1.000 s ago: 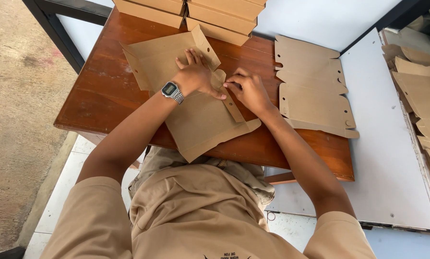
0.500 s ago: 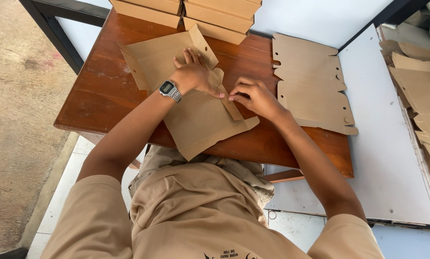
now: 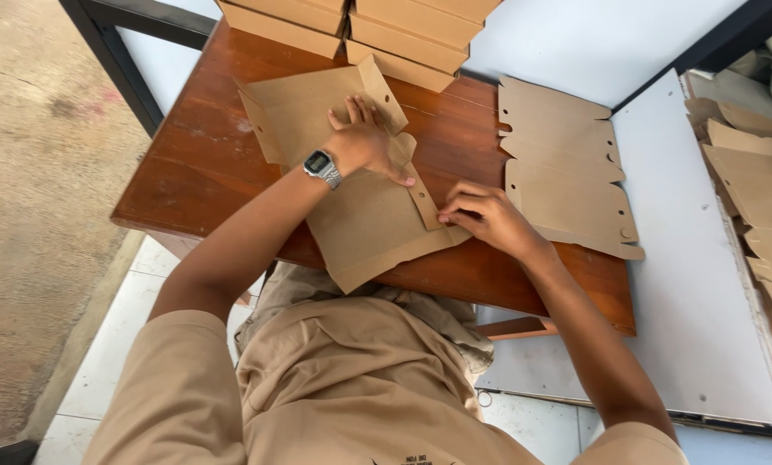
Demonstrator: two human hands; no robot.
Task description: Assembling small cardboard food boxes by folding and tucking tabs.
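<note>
A flat brown cardboard box blank [image 3: 364, 220] lies on the reddish wooden table [image 3: 192, 176], its near corner hanging over the table's front edge. My left hand [image 3: 367, 139], with a grey wristwatch on the wrist, presses flat on the blank's upper part, fingers spread. My right hand [image 3: 485, 215] pinches a narrow side flap at the blank's right edge, fingers curled on the fold.
A stack of flat die-cut blanks [image 3: 567, 168] lies to the right on the table. Folded cardboard boxes [image 3: 403, 30] are stacked at the table's far edge. More brown blanks [image 3: 756, 198] rest on a white surface [image 3: 687, 284] at the right. Concrete floor at left.
My right hand has slid down and toward me along the side flap. My left hand stays pressed on the blank. The view has shifted slightly.
</note>
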